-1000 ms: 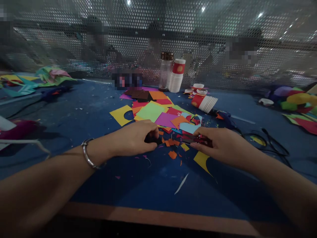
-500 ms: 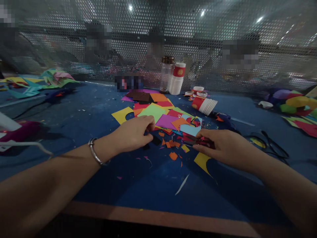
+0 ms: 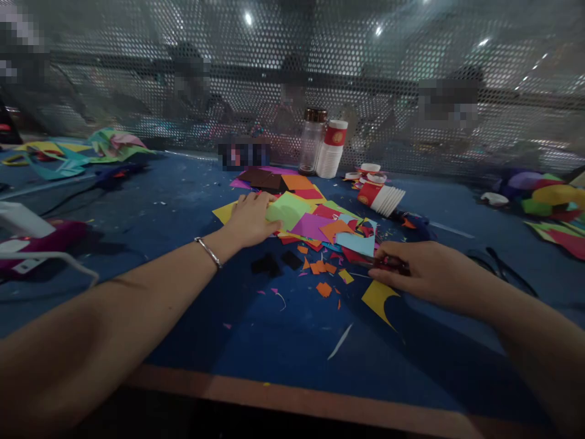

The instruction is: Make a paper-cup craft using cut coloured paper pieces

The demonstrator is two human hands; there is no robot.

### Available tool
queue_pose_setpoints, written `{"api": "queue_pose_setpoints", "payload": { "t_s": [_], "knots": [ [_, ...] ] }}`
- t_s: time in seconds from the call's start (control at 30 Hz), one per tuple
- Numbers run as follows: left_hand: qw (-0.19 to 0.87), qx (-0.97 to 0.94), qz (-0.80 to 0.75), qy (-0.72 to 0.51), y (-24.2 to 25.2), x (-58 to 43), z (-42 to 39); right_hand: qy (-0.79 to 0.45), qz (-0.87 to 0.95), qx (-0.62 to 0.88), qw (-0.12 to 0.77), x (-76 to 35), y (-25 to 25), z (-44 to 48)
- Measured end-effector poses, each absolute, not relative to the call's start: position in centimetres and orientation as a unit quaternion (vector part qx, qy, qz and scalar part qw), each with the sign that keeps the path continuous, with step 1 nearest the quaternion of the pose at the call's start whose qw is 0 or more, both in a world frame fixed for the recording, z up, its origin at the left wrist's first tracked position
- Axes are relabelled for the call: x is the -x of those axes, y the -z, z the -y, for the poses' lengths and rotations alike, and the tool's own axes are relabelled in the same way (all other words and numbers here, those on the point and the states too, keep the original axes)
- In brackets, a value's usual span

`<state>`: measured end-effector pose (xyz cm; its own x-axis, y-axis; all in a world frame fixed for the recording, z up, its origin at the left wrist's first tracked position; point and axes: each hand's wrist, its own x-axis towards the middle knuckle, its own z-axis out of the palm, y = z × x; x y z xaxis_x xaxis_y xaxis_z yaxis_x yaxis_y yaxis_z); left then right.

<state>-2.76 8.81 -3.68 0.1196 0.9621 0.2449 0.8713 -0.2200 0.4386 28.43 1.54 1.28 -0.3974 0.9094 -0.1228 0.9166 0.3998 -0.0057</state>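
My left hand [image 3: 255,221], with a silver bangle on its wrist, rests palm down on the left side of the coloured paper pile. Its fingers are spread over a yellow sheet [image 3: 222,213] and lie against a light green sheet [image 3: 289,209]. My right hand [image 3: 406,266] is closed round the dark red handles of scissors [image 3: 390,263], whose blades point left beside a light blue sheet [image 3: 356,242]. Below the blades are orange scraps [image 3: 324,289] and a cut yellow piece [image 3: 378,300]. Black pieces [image 3: 266,264] lie under my left wrist's right side.
Behind the pile stand a clear bottle [image 3: 312,143] and stacked paper cups [image 3: 333,149]. More cups [image 3: 381,198] lie tipped to the right, near a glue gun [image 3: 415,224]. A purple power strip [image 3: 50,247] sits at left. A perforated screen [image 3: 356,91] closes off the back.
My left hand has moved forward onto the paper, and its fingers have spread out. The black pieces have come into fuller view. My right hand keeps the scissors, and the view has shifted slightly.
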Motion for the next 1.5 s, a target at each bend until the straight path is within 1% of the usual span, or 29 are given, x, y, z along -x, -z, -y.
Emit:
{"api": "queue_pose_setpoints", "payload": {
  "t_s": [0.1, 0.33, 0.53, 0.67, 0.83, 0.97, 1.07, 1.2, 1.37, 1.5],
  "knots": [
    [0.118, -0.725, -0.618, -0.279, 3.5, 3.0, -9.1, 0.033, -0.841, -0.538, 0.037, -29.1, -1.4, -1.8],
    [0.214, -0.667, -0.604, -0.379, 3.4, 2.9, -9.2, 0.049, -0.827, -0.556, 0.064, -29.5, -2.0, -1.8],
    [0.260, -0.637, -0.604, -0.402, 3.5, 3.2, -9.5, 0.008, -0.826, -0.559, 0.074, -29.4, -1.6, -1.4],
    [0.233, -0.645, -0.616, -0.388, 3.0, 3.8, -9.6, 0.018, -0.823, -0.559, 0.098, -29.1, -2.1, -1.4],
    [0.127, -0.705, -0.589, -0.374, 2.3, 3.2, -8.1, 0.018, -0.820, -0.563, 0.099, -28.9, -2.7, -1.2],
    [0.095, -0.777, -0.525, -0.334, 2.3, 1.5, -6.1, 0.028, -0.815, -0.572, 0.087, -29.2, -2.9, -1.5],
    [0.064, -0.832, -0.474, -0.280, 2.6, 0.6, -5.4, 0.035, -0.820, -0.569, 0.049, -29.4, -3.5, -2.4],
    [0.078, -0.842, -0.472, -0.249, 3.0, 0.5, -5.9, 0.002, -0.819, -0.574, -0.018, -28.9, -5.3, -5.4],
    [0.099, -0.840, -0.474, -0.244, 3.2, 0.7, -6.6, -0.091, -0.803, -0.586, -0.058, -26.9, -8.4, -12.5],
    [0.113, -0.836, -0.476, -0.248, 3.3, 0.6, -6.8, -0.128, -0.798, -0.583, -0.085, -25.0, -10.5, -18.6]
  ]
}}
